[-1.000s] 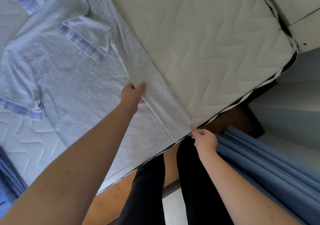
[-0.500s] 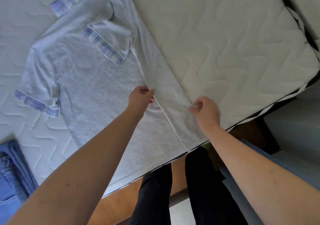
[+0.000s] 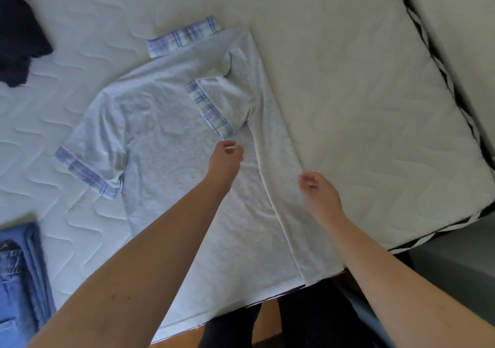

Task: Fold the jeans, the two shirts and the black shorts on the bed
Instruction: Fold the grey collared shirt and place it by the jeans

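A grey polo shirt (image 3: pixel 171 160) with plaid collar and cuffs lies flat on the white quilted mattress (image 3: pixel 375 101). Its right side and sleeve are folded in over the body. My left hand (image 3: pixel 226 157) hovers over the shirt's middle, just below the folded sleeve cuff, fingers loosely curled and holding nothing. Over the shirt's folded right edge is my right hand (image 3: pixel 318 191), blurred, also loosely curled with no cloth in it. Folded blue jeans (image 3: pixel 16 275) lie at the lower left. A crumpled black garment (image 3: pixel 18 39) sits at the top left.
The shirt's hem hangs slightly over the mattress's near edge. The mattress's black-and-white trimmed corner (image 3: pixel 455 219) is at the right. My legs in black trousers (image 3: pixel 308 318) stand on a wooden floor below the edge.
Both hands have let go of the folded strip, which now lies flat. The view has shifted, so the shirt, jeans and black garment show more fully.
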Demonstrator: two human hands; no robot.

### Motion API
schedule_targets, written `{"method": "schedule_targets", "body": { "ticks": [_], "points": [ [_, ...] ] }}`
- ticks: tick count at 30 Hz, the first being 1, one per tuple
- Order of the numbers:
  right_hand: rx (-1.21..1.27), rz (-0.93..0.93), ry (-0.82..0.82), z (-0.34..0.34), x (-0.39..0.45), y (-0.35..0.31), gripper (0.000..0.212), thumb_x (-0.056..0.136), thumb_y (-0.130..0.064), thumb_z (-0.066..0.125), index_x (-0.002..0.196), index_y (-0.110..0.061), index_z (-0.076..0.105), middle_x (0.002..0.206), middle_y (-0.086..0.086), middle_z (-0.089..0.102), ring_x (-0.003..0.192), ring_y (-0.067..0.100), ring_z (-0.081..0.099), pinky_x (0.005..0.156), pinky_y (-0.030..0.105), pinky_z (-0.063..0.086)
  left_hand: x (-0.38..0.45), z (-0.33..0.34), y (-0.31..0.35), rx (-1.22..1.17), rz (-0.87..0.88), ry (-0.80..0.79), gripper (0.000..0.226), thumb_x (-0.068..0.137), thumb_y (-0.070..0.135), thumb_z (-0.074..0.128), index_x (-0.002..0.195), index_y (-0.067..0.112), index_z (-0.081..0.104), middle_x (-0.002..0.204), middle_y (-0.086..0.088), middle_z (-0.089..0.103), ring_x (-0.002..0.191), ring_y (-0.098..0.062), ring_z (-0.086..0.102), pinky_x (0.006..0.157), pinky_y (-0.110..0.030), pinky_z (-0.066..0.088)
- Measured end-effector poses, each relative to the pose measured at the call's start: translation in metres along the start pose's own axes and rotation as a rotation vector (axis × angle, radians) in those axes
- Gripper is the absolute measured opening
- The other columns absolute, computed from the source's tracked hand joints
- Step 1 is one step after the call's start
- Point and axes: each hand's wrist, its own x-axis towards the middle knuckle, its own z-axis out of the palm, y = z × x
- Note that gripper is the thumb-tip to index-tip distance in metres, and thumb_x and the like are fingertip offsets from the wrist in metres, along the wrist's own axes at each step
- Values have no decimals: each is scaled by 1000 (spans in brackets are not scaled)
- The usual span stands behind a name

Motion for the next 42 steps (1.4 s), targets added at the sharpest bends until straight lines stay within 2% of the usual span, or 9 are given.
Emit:
{"method": "schedule_targets", "body": {
  "ticks": [4,9,13,16,20,24,30,36,42],
  "points": [
    [88,-30,-76,20,39,-29,10,95,-22,61,94,-32,62,95,-9,68,89,7,63,81,21,46,33,-8,20,-40,-56,245,65,91,44,64,143,20,33,123,-1,57,90,-18,60,62,-26,44],
    [92,-134,-211,42,78,-73,18,95,-10,52,96,-22,65,109,-9,67,101,6,61,82,11,40,76,-18,50,-292,-201,213,105,58,60,84,143,16,41,127,-3,59,103,-21,63,87,-35,55],
    [99,-212,-264,54,94,-99,29,95,0,45,117,-5,64,107,-8,59,101,1,54,82,1,33,87,-29,57,-276,-180,210,37,85,29,76,114,8,65,83,1,65,67,-9,57,57,-21,46],
    [171,-170,-302,63,105,-106,35,96,3,43,122,-6,62,112,-4,64,100,3,58,80,-1,36,90,-40,60,-174,-138,281,16,93,28,67,101,16,60,83,8,57,75,-7,52,62,-18,39],
    [154,-127,-336,68,120,-106,32,96,1,41,118,-11,60,107,-4,61,100,6,57,90,12,38,94,-54,70,-200,-53,333,14,96,28,59,106,19,61,100,0,65,91,-17,61,89,-36,56],
    [-35,-161,-349,61,127,-111,38,105,-28,39,140,-19,52,137,-7,57,125,9,51,101,17,34,90,-50,69,-54,11,444,16,91,25,58,106,20,56,88,5,62,68,-12,58,74,-38,57],
    [16,-238,-212,67,143,-128,33,97,-9,46,125,-16,61,116,-5,67,101,8,60,76,-3,33,99,-53,68,1,-117,417,54,90,39,66,134,17,43,117,-6,58,85,-16,59,64,-28,49],
    [229,-131,-278,72,181,-158,28,96,-7,50,116,-19,65,115,-5,68,112,10,61,103,23,44,131,-57,94,684,394,476,60,89,36,67,142,23,43,144,-8,42,134,-28,38,111,-43,32],
    [415,2,-348,69,203,-177,21,93,3,49,91,-10,66,95,8,61,90,18,58,82,29,44,160,-21,128,1159,660,324,75,88,57,56,148,18,35,148,-11,43,141,-31,35,120,-49,14]
  ]
}}
